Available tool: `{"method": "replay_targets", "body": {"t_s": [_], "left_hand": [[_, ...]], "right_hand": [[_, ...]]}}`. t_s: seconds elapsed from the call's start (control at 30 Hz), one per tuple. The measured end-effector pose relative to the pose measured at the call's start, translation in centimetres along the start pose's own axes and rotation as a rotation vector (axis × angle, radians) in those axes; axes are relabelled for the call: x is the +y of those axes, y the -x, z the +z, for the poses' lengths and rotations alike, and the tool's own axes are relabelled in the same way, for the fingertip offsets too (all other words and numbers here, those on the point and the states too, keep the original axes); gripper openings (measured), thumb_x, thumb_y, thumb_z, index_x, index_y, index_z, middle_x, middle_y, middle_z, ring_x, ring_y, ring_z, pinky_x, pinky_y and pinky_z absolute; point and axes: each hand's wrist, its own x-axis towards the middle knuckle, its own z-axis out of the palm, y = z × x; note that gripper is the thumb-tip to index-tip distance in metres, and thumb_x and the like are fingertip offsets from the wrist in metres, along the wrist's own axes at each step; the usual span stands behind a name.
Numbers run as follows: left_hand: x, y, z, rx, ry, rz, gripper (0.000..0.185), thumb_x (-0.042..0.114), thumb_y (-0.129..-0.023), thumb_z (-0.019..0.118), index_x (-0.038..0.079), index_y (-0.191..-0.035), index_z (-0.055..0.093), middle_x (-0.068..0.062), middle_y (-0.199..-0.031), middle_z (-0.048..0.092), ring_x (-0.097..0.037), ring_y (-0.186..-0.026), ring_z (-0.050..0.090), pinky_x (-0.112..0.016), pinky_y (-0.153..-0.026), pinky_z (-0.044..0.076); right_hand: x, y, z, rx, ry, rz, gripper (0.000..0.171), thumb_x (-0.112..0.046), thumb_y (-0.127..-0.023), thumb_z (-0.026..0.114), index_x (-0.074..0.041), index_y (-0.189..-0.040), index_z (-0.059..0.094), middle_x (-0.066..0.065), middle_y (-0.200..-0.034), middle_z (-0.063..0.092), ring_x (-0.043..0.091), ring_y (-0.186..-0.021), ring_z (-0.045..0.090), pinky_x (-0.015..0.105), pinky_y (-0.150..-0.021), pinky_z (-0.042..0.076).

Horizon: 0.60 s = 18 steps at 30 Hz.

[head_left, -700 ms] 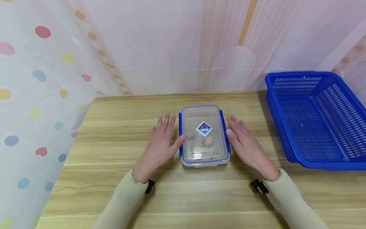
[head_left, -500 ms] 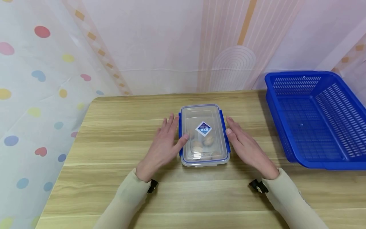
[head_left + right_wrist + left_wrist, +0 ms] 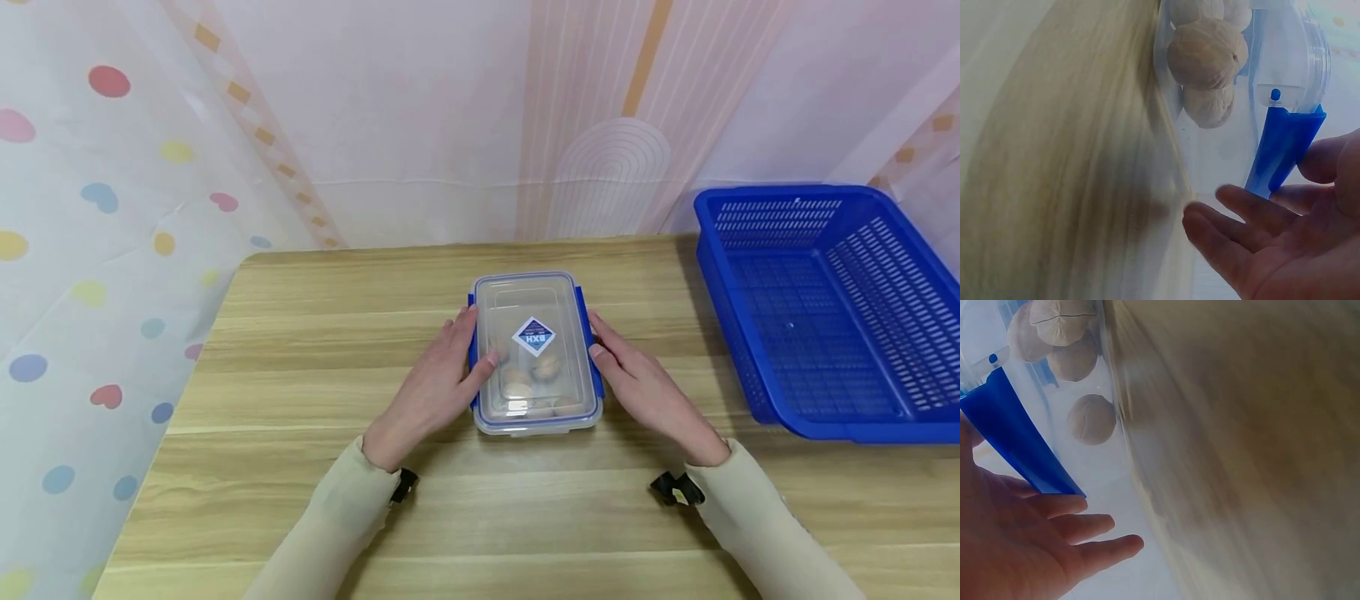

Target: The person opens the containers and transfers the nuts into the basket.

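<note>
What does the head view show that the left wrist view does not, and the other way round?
Only the head view shows the right hand, the blue basket, the box's label and the whole table. Only the left wrist view shows the walnuts sharply through the wall, with the fingers straight. Both show the left hand, the clear box and its blue side clip.

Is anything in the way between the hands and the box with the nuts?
Nothing visible. The left hand and right hand are already at the two long sides of the clear box, by its blue clips, with only bare table around them.
</note>
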Motion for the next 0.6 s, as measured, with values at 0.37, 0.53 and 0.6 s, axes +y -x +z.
{"method": "replay_targets", "body": {"t_s": [0.37, 0.53, 0.6], "left_hand": [[0.04, -0.22, 0.21, -0.056, 0.053, 0.008, 0.08, 0.051, -0.111, 0.037, 0.004, -0.166, 0.003, -0.018, -0.172, 0.005, -0.03, -0.157, 0.016, -0.049, -0.125, 0.024], [0.03, -0.16, 0.26, -0.055, 0.061, 0.004, 0.08, 0.05, -0.111, 0.038, 0.004, -0.166, 0.002, -0.018, -0.172, 0.005, -0.032, -0.156, 0.019, -0.05, -0.124, 0.026], [-0.03, -0.12, 0.32, -0.053, 0.064, 0.006, 0.08, 0.049, -0.111, 0.039, 0.004, -0.166, 0.001, -0.018, -0.172, 0.004, -0.032, -0.155, 0.019, -0.05, -0.124, 0.027]], "right_hand": [[-0.22, -0.08, 0.17, 0.047, -0.055, 0.011, 0.058, -0.033, -0.113, 0.044, -0.01, -0.165, 0.028, 0.009, -0.097, 0.059, 0.022, -0.087, 0.055, 0.036, -0.078, 0.045], [0.0, -0.16, 0.41, 0.046, -0.093, -0.032, 0.057, -0.025, -0.113, 0.044, -0.006, -0.164, 0.027, 0.005, -0.085, 0.046, 0.021, -0.075, 0.048, 0.031, -0.069, 0.041], [0.05, -0.19, 0.52, 0.05, -0.094, -0.052, 0.056, -0.023, -0.113, 0.043, -0.004, -0.163, 0.027, 0.007, -0.088, 0.051, 0.022, -0.078, 0.05, 0.032, -0.071, 0.044]]}}
